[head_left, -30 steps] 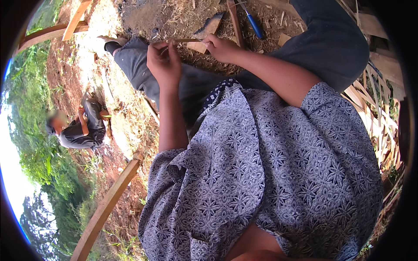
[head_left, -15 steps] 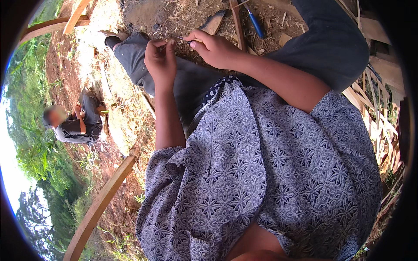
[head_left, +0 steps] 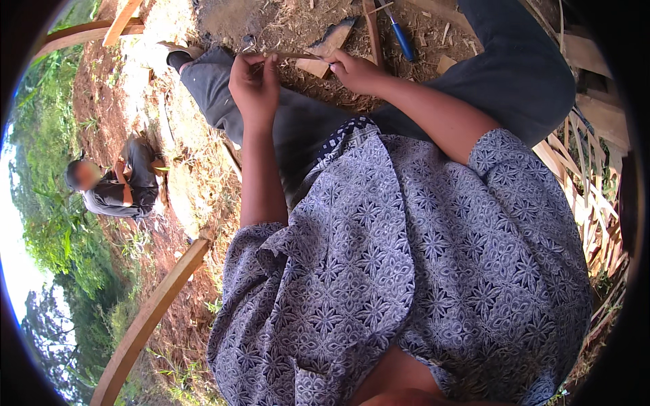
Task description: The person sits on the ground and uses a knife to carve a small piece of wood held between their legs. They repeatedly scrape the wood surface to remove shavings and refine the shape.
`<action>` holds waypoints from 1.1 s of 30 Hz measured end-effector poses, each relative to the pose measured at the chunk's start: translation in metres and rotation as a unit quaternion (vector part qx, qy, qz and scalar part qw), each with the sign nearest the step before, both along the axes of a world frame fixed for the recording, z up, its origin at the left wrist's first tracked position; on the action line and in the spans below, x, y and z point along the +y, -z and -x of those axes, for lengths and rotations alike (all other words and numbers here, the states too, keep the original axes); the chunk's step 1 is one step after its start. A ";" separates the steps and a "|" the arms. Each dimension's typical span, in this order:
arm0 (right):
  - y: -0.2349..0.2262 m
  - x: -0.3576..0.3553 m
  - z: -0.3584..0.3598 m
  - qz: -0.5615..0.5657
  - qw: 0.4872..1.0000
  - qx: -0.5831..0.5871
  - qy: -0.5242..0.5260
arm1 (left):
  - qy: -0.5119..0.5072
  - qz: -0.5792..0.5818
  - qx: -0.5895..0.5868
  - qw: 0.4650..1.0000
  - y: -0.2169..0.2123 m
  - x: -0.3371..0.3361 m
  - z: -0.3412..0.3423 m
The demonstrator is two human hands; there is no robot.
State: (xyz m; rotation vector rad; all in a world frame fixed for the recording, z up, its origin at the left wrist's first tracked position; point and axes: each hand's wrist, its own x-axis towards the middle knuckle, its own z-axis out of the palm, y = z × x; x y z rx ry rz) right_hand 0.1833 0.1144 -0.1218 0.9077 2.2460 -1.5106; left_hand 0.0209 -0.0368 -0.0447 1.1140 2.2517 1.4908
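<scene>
My left hand [head_left: 256, 88] is closed, thumb and fingers pinching one end of a thin brown wooden strip [head_left: 291, 55]. The strip runs nearly level across to my right hand [head_left: 359, 73]. That hand is closed at the strip's other end, on what looks like a small dark-handled knife, mostly hidden by the fingers. Both hands are held above the ground between my spread, dark-trousered legs. Just beyond the strip lies a flat piece of wood [head_left: 333, 42] with a dark edge.
A blue-handled tool [head_left: 402, 42] and a brown wooden stick [head_left: 373, 34] lie on ground strewn with shavings. Pale split strips [head_left: 589, 176] are heaped at the right. Wooden beams [head_left: 152, 318] stand at the left, where another person [head_left: 125, 183] sits on the slope.
My right hand has moved right, away from my left hand, and the strip now shows stretched between them. My left hand has barely moved.
</scene>
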 end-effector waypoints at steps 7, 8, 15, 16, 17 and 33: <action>-0.057 -0.016 0.018 0.069 0.971 0.228 0.018 | -0.009 0.001 0.002 1.000 0.001 -0.012 0.003; -0.032 -0.015 0.014 0.032 0.978 0.203 0.029 | 0.003 -0.006 -0.009 1.000 0.001 -0.005 0.002; 0.027 0.002 0.002 -0.020 0.991 0.133 0.024 | 0.043 -0.001 0.018 0.999 0.008 0.006 0.009; -0.010 -0.002 0.011 0.007 0.988 0.156 0.013 | 0.036 -0.003 0.016 0.999 0.006 0.001 0.006; -0.046 -0.005 0.018 0.035 0.983 0.178 0.004 | 0.018 -0.011 0.002 1.000 0.002 -0.003 0.003; 0.045 0.011 -0.008 -0.071 0.997 0.012 -0.001 | 0.042 0.016 0.036 0.998 -0.004 0.002 0.015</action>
